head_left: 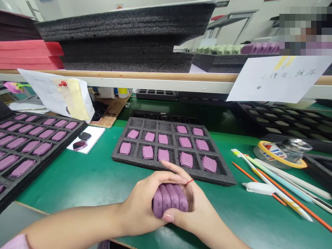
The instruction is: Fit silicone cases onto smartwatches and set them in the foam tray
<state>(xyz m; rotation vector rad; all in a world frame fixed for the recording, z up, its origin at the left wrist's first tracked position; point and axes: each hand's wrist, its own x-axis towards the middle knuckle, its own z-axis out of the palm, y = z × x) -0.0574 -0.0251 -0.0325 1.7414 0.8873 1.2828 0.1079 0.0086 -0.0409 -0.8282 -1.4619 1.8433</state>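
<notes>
Between my two hands is a stack of several purple watch cases (169,200), standing on edge side by side. My left hand (141,204) wraps around the stack's left side, fingers reaching over the top. Around the right side curls my right hand (199,211), its thumb across the lower front and a thin red band at one finger. Just beyond the hands lies a black foam tray (225,178), with single purple cases (147,152) in most of its cells. The right fingertips overlap the tray's front edge in view; contact cannot be made out.
A second foam tray (64,145) of purple cases lies left, beside a white pad (94,138) with two small dark pieces. Pens and brushes (282,176) and a glass jar (282,154) are right. Stacked black foam (124,38) sits on the shelf above.
</notes>
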